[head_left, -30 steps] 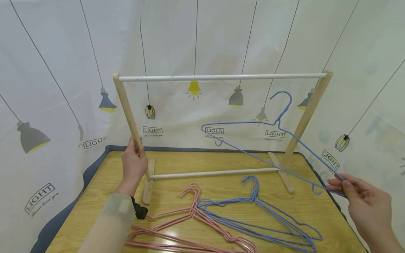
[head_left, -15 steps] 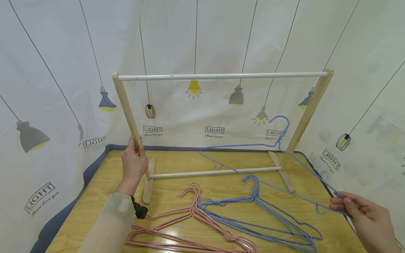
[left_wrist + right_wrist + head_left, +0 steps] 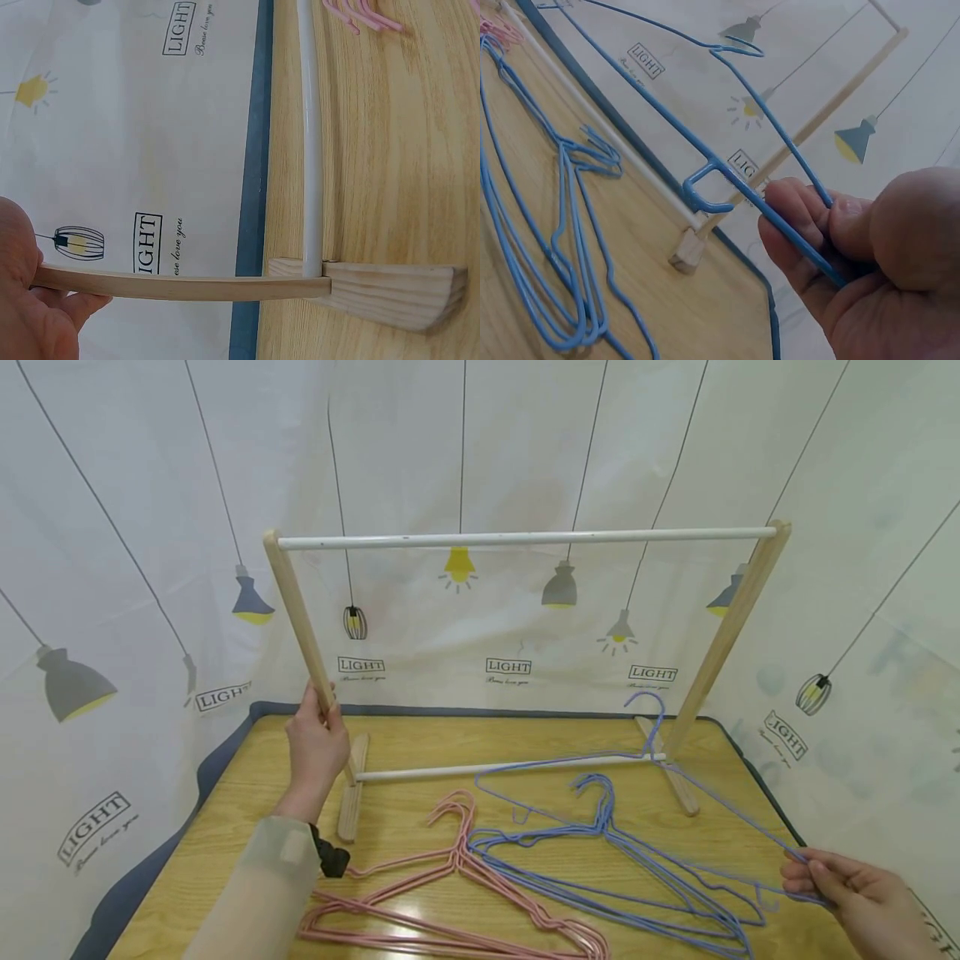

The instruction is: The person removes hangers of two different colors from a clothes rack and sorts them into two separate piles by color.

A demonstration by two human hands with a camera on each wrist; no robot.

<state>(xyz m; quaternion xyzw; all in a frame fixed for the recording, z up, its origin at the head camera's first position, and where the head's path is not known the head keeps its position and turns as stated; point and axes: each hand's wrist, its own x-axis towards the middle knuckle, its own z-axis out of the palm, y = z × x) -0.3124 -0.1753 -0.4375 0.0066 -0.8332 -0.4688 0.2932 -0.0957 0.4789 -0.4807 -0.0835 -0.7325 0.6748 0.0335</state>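
My left hand [image 3: 318, 747] grips the left wooden post [image 3: 303, 618] of a small garment rack, whose white top rail [image 3: 525, 538] spans to the right post. In the left wrist view the thumb and fingers close round that post [image 3: 180, 287]. At the right, my right hand [image 3: 855, 889] pinches one end of a blue clothes hanger [image 3: 735, 810]. The hanger's hook points up and left, below the top rail and in front of the lower rail. The right wrist view shows thumb and fingers round the hanger's wire [image 3: 780, 225], near a small side hook.
A pile of blue hangers [image 3: 600, 852] lies on the wooden table [image 3: 247, 793], right of a pile of pink hangers [image 3: 457, 868]. The rack's right foot [image 3: 678, 785] stands behind the blue pile. A lamp-printed curtain [image 3: 420, 443] surrounds the table.
My right hand has lowered the blue hanger from in front of the curtain to close over the blue pile. The left hand keeps its grip on the post.
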